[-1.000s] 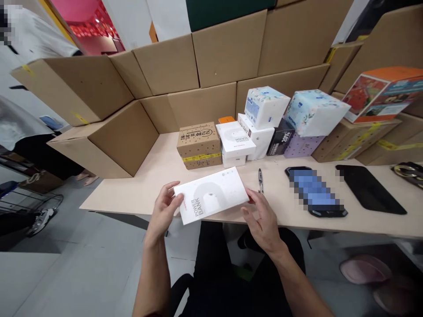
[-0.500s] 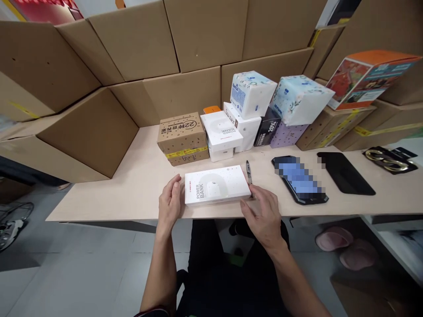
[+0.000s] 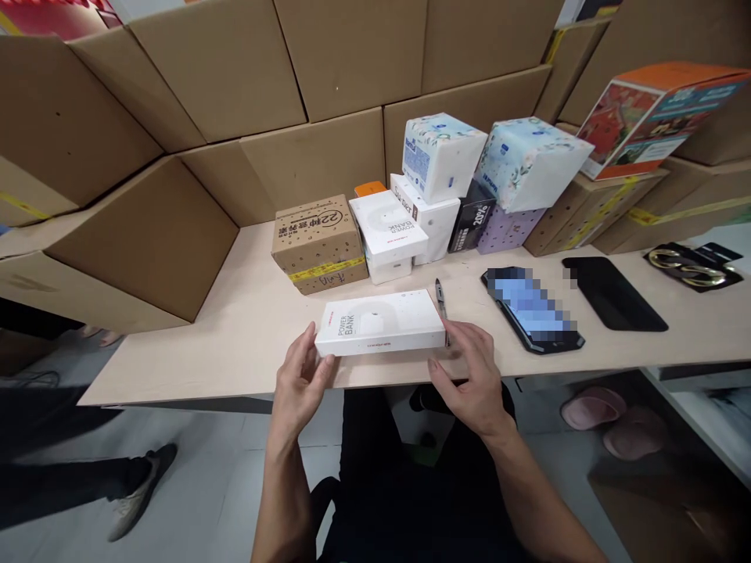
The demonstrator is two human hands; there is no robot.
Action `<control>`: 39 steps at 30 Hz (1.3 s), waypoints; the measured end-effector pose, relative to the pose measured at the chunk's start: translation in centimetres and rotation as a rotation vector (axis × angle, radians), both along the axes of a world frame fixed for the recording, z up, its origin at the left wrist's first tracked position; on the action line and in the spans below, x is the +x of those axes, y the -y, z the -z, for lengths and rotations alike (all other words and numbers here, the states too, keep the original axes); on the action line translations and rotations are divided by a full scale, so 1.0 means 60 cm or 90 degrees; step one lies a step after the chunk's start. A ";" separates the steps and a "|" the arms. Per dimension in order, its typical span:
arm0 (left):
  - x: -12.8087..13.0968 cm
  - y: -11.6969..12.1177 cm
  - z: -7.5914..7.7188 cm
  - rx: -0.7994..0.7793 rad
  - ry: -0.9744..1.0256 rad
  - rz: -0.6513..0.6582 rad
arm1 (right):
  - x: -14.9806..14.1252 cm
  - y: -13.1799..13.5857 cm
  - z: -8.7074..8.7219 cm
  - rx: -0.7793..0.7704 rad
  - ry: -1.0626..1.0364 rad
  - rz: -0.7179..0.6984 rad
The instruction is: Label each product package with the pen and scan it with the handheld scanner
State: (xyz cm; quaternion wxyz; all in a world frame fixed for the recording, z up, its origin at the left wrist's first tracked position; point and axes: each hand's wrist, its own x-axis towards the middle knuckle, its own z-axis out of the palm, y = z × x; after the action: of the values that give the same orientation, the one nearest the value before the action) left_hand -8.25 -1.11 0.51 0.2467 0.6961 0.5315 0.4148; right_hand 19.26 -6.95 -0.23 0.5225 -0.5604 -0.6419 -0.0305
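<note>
A white power bank box [image 3: 381, 320] lies near the front edge of the table, its near side facing me more, as if slightly tilted. My left hand [image 3: 299, 379] grips its left end, thumb at the near corner and fingers around the end. At the right end, my right hand [image 3: 469, 371] has thumb and fingers spread, fingertips at or very close to the box's edge; exact contact is hard to see. A pen [image 3: 440, 297] lies just behind that end, partly hidden by the box and fingers.
Behind stand a brown carton [image 3: 320, 242], another power bank box [image 3: 387, 223] and tissue packs [image 3: 443, 156]. To the right lie a phone [image 3: 531, 309], a dark flat panel [image 3: 613, 293] and gold-coloured rings [image 3: 692, 270]. Large cardboard boxes [image 3: 346, 55] wall the back. A person's shoe [image 3: 144, 489] shows lower left.
My left hand has closed onto the box's left end, which has shifted slightly left and tipped so its near side shows. A person's legs have appeared at left. The view has shifted a little.
</note>
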 end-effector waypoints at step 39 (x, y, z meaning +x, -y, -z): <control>0.028 -0.039 0.006 0.077 0.042 -0.011 | 0.015 -0.040 0.008 -0.060 0.001 -0.036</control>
State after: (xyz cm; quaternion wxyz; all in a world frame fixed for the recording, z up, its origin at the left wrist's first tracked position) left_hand -6.59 1.24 0.17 0.2177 0.6913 0.5030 0.4709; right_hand 20.18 -4.53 -0.72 0.4954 -0.5658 -0.6589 0.0141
